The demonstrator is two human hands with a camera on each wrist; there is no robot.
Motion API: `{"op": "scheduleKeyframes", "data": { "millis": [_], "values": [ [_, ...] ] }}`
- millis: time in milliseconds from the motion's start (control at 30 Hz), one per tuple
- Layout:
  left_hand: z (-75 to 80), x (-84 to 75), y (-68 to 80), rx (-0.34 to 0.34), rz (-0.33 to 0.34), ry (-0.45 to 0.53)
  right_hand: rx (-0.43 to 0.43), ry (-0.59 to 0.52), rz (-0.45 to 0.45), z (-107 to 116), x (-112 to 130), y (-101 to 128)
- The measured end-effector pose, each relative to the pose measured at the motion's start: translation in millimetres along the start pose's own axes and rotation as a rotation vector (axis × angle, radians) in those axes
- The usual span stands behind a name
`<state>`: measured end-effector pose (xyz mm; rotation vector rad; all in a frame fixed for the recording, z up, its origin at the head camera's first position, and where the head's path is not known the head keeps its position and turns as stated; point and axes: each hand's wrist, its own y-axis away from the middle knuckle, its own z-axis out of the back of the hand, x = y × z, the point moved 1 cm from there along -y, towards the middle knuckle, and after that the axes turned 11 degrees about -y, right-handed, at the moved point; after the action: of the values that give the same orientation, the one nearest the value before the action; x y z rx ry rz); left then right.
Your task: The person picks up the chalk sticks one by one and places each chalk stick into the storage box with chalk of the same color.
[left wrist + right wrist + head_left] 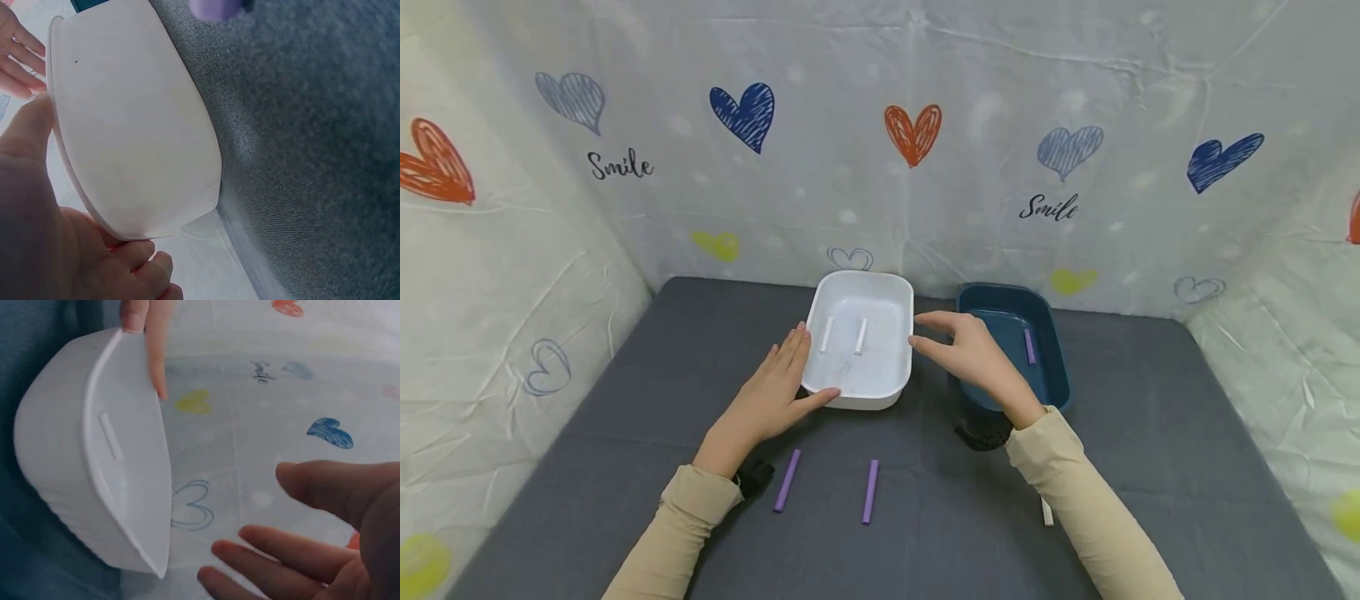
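Your left hand [772, 392] lay against the near-left side of the white rectangular plastic tub [891, 293], fingers straight along its wall and thumb pressed to the near corner. It was touching the tub, not clasping it. Your right hand [964, 350] was released, fingers spread, with the tips at or just short of the tub's right rim; the head view did not settle whether they made contact, and the right wrist view showed a gap.

The white tub stood on the grey cloth-covered bench [1150, 433] near the back, holding two short white sticks [860, 336] side by side. Just beside it to the right stood a dark blue plastic tub [1051, 333] containing one purple stick [1030, 346]. Two further purple sticks [870, 491] lay loose on the bench, well apart from both tubs.

Judgement: the step in hand appeared to be bracketing the white tub from both sides, ahead of shifting or lifting it. The next move would call for your right fingers to close onto the rim and for even pressure from both sides, so the white sticks stay put.
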<state>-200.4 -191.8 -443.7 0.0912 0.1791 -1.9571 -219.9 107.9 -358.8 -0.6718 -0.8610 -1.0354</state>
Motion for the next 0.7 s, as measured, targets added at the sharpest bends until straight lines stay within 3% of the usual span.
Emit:
{"op": "scheduleKeyframes", "data": {
  "millis": [367,700],
  "values": [
    [-0.9,0.2,-1.1,-0.008,-0.006,0.005,-0.008,-0.184,0.098,19.6,-26.4,45.6],
    [-1.1,-0.1,-1.0,0.006,0.0,0.015,-0.062,-0.378,0.111,48.9,-44.2,86.0]
  ]
}}
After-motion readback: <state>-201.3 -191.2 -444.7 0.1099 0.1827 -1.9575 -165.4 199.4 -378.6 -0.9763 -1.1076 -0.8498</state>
